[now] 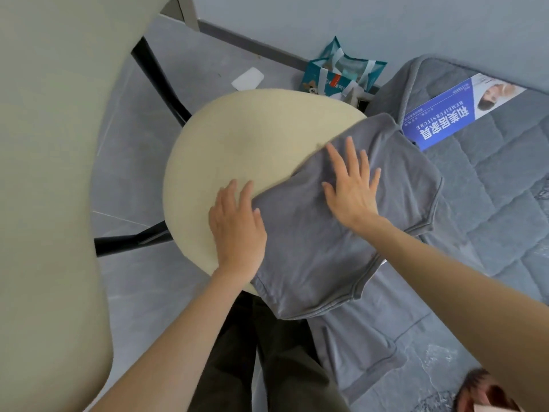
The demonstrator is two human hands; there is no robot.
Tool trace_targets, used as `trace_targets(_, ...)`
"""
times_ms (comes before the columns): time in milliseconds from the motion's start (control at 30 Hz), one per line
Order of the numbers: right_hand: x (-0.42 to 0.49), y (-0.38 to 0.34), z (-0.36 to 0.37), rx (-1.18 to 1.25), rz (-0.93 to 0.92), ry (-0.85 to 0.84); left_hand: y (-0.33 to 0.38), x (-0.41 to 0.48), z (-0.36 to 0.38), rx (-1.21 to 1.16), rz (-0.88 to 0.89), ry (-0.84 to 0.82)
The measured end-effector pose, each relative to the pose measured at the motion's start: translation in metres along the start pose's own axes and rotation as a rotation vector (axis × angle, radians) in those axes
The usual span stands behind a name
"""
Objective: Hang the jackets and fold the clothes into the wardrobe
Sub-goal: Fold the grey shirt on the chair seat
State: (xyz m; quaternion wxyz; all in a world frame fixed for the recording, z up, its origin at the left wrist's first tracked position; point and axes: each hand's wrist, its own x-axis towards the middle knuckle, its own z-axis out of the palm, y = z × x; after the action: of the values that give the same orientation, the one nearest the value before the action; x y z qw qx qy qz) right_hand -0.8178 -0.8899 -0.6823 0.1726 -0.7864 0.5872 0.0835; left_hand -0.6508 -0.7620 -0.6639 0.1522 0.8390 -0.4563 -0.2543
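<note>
Fingers [350,153] of my right hand [352,188] are spread wide and straight, pressed flat on the grey T-shirt [320,257] and holding nothing. My left hand [237,227] is flat too, its fingers straight on the cream chair seat [252,135] and its thumb side touching the shirt's left edge.

The shirt lies partly folded across the right side of the seat. Its near edge overhangs the rim, and the quilted grey mattress [490,203] is just beside it.

I judge the cloth to be a thin, soft knit, light and limp, with no stiffness of its own. Lifted by one corner it would sag and lose its fold, and it will likely slide on the smooth seat. So I'd keep my right palm pinning it, pinch the layers together along that left edge to bring it over, and later carry it with both hands flat underneath. I can't see the wardrobe from here.
</note>
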Motion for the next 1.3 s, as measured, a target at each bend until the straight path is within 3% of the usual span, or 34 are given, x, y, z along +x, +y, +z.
trace_targets(100,0.01,0.025,-0.004,0.041,0.116,-0.083,0.027,0.004,0.021,0.195,0.303,-0.276)
trace_targets(200,0.021,0.053,-0.006,0.105,0.258,-0.175,0.024,0.01,0.039,0.31,0.24,-0.583)
trace_targets(300,0.026,0.071,-0.012,0.251,0.505,-0.199,0.007,0.012,0.041,0.29,0.143,-0.648)
trace_targets(433,0.03,0.056,-0.023,0.236,0.542,-0.151,0.002,0.013,0.029,0.245,0.074,-0.505)
trace_targets(500,0.034,0.042,-0.03,0.098,0.319,-0.059,0.001,0.018,0.022,0.301,0.087,-0.368)
trace_targets(567,0.041,0.031,-0.036,-0.059,0.026,-0.095,0.0,0.024,0.017,0.357,0.085,-0.309)
trace_targets(633,0.054,0.023,-0.042,-0.173,-0.073,-0.186,0.001,0.032,0.016,0.389,0.051,-0.327)
trace_targets(733,0.076,0.014,-0.047,-0.275,-0.041,-0.236,0.001,0.042,0.02,0.438,0.046,-0.362)
trace_targets(900,0.093,0.007,-0.06,-0.512,-0.083,-0.288,0.0,0.053,0.02,0.287,0.031,-0.534)
trace_targets(967,0.091,0.009,-0.068,-0.457,-0.094,-0.261,0.003,0.061,0.01,0.278,0.047,-0.475)
trace_targets(1300,0.117,-0.017,-0.14,0.211,-0.08,0.257,0.048,0.152,-0.106,0.329,0.195,0.153)
